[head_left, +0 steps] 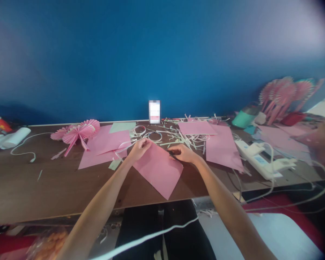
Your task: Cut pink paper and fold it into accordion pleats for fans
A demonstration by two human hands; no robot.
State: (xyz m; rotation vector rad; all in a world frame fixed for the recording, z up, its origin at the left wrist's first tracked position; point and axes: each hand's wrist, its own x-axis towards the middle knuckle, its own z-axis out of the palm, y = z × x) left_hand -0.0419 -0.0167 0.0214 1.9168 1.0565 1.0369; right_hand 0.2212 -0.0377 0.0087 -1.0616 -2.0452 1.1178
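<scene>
A sheet of pink paper lies slanted in front of me, one corner pointing toward the table's front edge. My left hand pinches its upper corner between closed fingers. In my right hand are dark scissors, held at the sheet's upper right edge. The blades point left toward the paper; whether they are open or closed is too small to tell. Thin pale paper strips lie heaped just beyond both hands, near a roll of tape.
Pink sheets flank the work on the brown table. Folded paper fans lie left, with more fans back right. A phone leans on the blue wall. A power strip with cables sits right.
</scene>
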